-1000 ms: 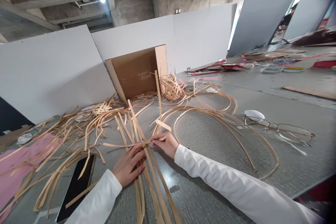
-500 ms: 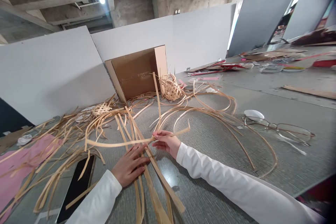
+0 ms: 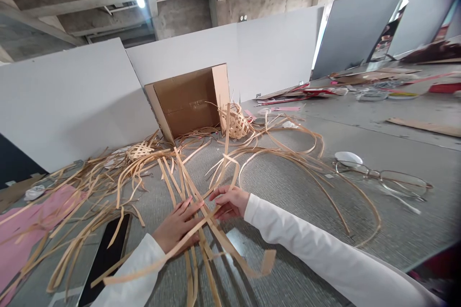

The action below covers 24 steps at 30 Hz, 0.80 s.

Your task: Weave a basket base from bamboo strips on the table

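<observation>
Grey, fine-textured surface [image 3: 288, 192], cluttered with pale wood-like strips. Near centre: left hand [image 3: 176, 228] lies palm down, fingers a bit apart, resting on the crossed strips [image 3: 190, 182]. Right hand [image 3: 232, 201] just beside it, fingers bent and narrow, fingertips on a long strip [image 3: 135, 275] at the crossing; that strip runs over the left hand and sleeve toward near left. Another strip stands up behind the right hand, bent over partway. Near left: dark phone [image 3: 108, 254] with a strip across it, pink sheet [image 3: 43, 220] under more strips, loose strip pile [image 3: 90, 211]. Right side: wire-frame glasses [image 3: 374, 173], white oval object [image 3: 348, 157] beside them, looped strips [image 3: 317, 170] to their left. Farther: woven piece [image 3: 140, 150] at left, woven basket [image 3: 237, 123] at the right edge of an open cardboard box [image 3: 190, 108]. Far: white panels [image 3: 273, 48], grey panels [image 3: 360, 29] at right, hanging lamp [image 3: 140, 2], concrete beams.
</observation>
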### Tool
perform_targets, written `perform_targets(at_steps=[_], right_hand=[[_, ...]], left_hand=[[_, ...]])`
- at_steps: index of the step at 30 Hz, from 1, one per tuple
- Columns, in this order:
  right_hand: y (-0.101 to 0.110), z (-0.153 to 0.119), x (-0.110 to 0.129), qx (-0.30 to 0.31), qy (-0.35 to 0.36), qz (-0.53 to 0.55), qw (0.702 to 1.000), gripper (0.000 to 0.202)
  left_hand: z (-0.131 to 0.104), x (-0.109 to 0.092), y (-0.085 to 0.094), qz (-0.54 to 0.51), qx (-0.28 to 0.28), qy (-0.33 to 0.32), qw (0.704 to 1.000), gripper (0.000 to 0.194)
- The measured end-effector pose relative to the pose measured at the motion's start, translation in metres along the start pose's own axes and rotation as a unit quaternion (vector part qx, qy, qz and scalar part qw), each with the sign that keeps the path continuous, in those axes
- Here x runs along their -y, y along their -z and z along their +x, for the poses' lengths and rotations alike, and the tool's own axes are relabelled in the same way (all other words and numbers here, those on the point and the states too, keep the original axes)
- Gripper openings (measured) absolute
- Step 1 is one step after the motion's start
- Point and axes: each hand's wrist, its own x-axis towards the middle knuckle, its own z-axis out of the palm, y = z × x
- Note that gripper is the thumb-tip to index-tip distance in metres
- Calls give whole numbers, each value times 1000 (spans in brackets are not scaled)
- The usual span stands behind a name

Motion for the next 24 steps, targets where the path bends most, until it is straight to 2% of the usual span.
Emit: perform_targets(at_steps=[2,5,8,11,16,21,24], right_hand=[[0,-2,5,-17,30,45,998,12],[2,-7,13,34,91,114,989,12],[5,-13,18,101,102,70,987,13],[7,-17,21,126,92,15,988,14],[8,-20,24,153,193,96,965,19],[8,-22,24,166,166,15,972,20],[9,-22,25,154,179,8,972,21]], left_hand=[[-1,0,-2,-7,-15,5,1000,54],[-1,1,-4,-21,-16,22,999,55],[0,3,-5,-22,4,25,999,58],[1,4,-7,-20,11,14,1000,59],[-1,4,-9,-26,-23,27,999,59],[0,10,-13,-14,-8,4,1000,64],[0,12,-18,3,-34,4,999,66]])
